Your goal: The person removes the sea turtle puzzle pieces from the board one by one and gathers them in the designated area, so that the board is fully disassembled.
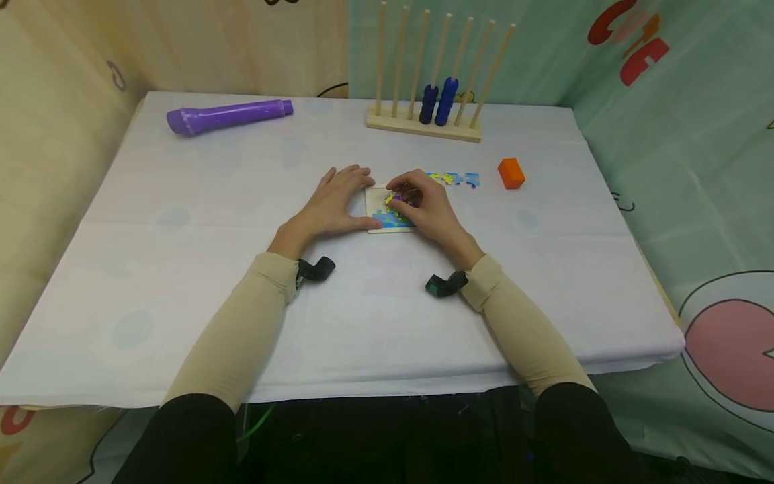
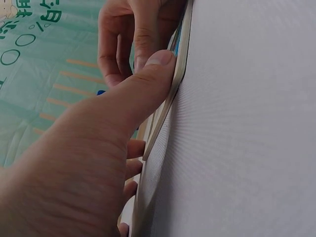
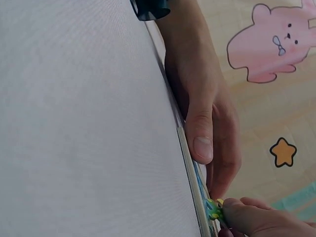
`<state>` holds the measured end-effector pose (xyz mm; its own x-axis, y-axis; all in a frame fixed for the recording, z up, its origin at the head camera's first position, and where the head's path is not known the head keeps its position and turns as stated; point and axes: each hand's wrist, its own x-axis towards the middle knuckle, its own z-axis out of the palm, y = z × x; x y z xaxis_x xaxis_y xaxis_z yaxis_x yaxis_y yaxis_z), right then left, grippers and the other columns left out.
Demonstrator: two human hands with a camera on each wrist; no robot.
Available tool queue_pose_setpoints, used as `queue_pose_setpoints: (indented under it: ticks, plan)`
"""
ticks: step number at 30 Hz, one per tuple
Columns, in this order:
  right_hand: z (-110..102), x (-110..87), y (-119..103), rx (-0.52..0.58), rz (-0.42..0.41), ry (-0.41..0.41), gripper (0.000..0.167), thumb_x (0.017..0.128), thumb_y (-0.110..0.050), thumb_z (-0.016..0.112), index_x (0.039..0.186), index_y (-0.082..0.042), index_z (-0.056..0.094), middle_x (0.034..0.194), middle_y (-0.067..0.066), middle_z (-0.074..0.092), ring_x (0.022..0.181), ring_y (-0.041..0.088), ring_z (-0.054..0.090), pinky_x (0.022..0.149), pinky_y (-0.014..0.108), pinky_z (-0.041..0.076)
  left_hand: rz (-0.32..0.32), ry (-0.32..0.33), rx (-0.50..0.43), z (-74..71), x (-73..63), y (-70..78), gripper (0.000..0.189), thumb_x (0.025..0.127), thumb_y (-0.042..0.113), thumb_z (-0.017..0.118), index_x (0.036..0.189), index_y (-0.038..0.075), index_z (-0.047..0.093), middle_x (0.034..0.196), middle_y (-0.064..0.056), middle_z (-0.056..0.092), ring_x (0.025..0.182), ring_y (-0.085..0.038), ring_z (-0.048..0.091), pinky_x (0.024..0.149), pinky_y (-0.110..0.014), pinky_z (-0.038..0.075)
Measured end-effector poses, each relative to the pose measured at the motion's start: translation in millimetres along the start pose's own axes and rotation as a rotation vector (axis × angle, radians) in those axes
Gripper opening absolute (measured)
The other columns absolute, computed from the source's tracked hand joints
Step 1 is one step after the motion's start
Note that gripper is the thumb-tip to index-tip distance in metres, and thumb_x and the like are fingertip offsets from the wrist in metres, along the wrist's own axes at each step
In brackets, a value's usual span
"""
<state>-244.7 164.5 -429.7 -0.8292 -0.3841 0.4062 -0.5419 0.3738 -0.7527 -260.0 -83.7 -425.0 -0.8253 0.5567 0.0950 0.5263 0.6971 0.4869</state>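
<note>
A small wooden jigsaw board (image 1: 375,202), partly filled with blue pieces along its near side, lies flat on the table. My left hand (image 1: 332,207) spreads around its left side, fingers extended; the thumb rests on the near edge, as the left wrist view also shows. Over the board's right part, my right hand (image 1: 431,210) pinches a green and yellow puzzle piece (image 3: 213,209) between thumb and fingers, at the board's surface. That hand hides much of the board. Just beyond it lie several loose blue and yellow puzzle pieces (image 1: 471,179).
An orange block (image 1: 511,173) sits to the right of the loose pieces. At the back stands a wooden peg rack (image 1: 423,128) with dark blue beads (image 1: 447,102) on two rods. A purple microphone-shaped object (image 1: 230,117) lies back left. White cloth covers the table (image 1: 375,323).
</note>
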Motion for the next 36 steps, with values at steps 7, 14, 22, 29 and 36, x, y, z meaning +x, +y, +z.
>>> queue_pose_setpoints:
  ticks: [7, 14, 22, 29, 36]
  plan:
    - [-3.2, -2.6, -25.8, 0.068, 0.059, 0.056, 0.026, 0.095, 0.007, 0.072, 0.12, 0.011, 0.067, 0.115, 0.029, 0.067, 0.098, 0.037, 0.067, 0.085, 0.032, 0.06, -0.006, -0.005, 0.005, -0.4, -0.2, 2.0, 0.09, 0.085, 0.066, 0.077, 0.154, 0.014, 0.05, 0.172, -0.008, 0.033, 0.164, -0.027, 0.016, 0.135, -0.05, -0.003]
    - [-3.9, -3.0, -38.6, 0.078, 0.121, 0.104, 0.019, 0.099, 0.005, 0.067, 0.116, 0.012, 0.067, 0.108, 0.027, 0.069, 0.095, 0.035, 0.069, 0.076, 0.016, 0.057, -0.008, 0.004, -0.006, -0.6, -1.6, 3.2, 0.089, 0.085, 0.065, 0.078, 0.153, 0.014, 0.051, 0.171, -0.008, 0.034, 0.164, -0.026, 0.016, 0.135, -0.05, -0.003]
    - [-3.2, -3.3, -27.0, 0.068, 0.17, 0.17, 0.018, 0.1, 0.003, 0.066, 0.116, 0.011, 0.069, 0.106, 0.027, 0.07, 0.093, 0.033, 0.066, 0.073, 0.018, 0.052, 0.0, 0.009, -0.01, 0.0, -0.7, 3.6, 0.089, 0.086, 0.065, 0.078, 0.153, 0.014, 0.051, 0.17, -0.008, 0.036, 0.164, -0.026, 0.017, 0.135, -0.049, -0.002]
    - [-2.8, -3.3, -2.8, 0.049, 0.182, 0.21, 0.018, 0.102, -0.01, 0.07, 0.117, -0.001, 0.073, 0.106, 0.018, 0.073, 0.092, 0.025, 0.068, 0.068, 0.015, 0.048, -0.002, 0.004, -0.007, -0.5, -0.3, 2.9, 0.089, 0.086, 0.065, 0.077, 0.153, 0.013, 0.051, 0.171, -0.008, 0.035, 0.164, -0.025, 0.017, 0.135, -0.048, -0.002]
    - [-12.6, -8.9, 0.7, -0.003, 0.21, 0.228, 0.014, 0.102, -0.017, 0.072, 0.113, -0.009, 0.075, 0.103, 0.006, 0.074, 0.091, 0.013, 0.067, 0.073, 0.017, 0.052, 0.0, 0.007, -0.007, -0.4, -0.2, 4.1, 0.088, 0.086, 0.063, 0.078, 0.153, 0.012, 0.051, 0.171, -0.009, 0.035, 0.164, -0.026, 0.017, 0.135, -0.049, -0.002]
